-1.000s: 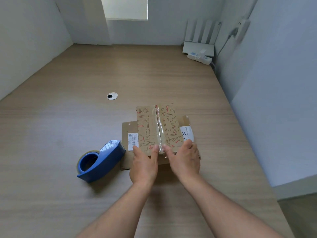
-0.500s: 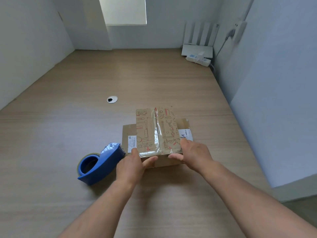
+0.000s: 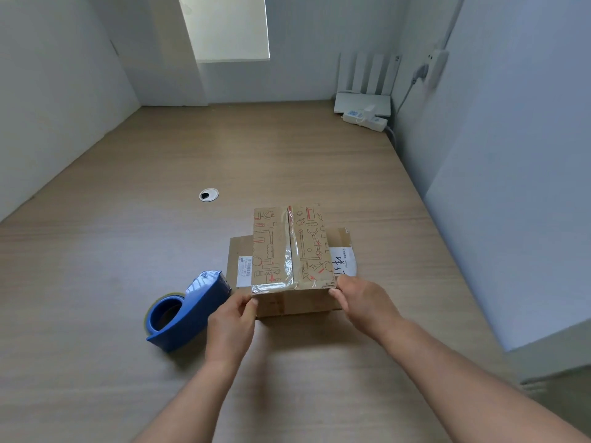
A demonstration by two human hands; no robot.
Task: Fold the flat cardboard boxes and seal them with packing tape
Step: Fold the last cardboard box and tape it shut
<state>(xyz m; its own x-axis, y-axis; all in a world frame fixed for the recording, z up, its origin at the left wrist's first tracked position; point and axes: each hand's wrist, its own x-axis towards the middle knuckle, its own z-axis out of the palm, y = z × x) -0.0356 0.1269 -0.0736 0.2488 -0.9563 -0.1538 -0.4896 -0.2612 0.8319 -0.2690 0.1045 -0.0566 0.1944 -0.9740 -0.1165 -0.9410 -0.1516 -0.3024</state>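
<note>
A small folded cardboard box (image 3: 287, 251) with red and black drawings stands on the wooden table, clear tape running along its top seam and over its near edge. It sits on a flat cardboard piece (image 3: 239, 251) with white labels. My left hand (image 3: 232, 321) grips the box's near left corner, thumb at the taped edge. My right hand (image 3: 361, 302) holds the near right corner. A blue tape dispenser (image 3: 184, 310) lies just left of my left hand.
A round cable grommet (image 3: 208, 195) is set in the table (image 3: 96, 282) behind the box on the left. A white router and power strip (image 3: 363, 107) sit in the far right corner. Grey partition walls close in the table's left, back and right sides.
My hands have slid apart from the middle of the box's near edge to its two near corners. The camera has tilted down a little.
</note>
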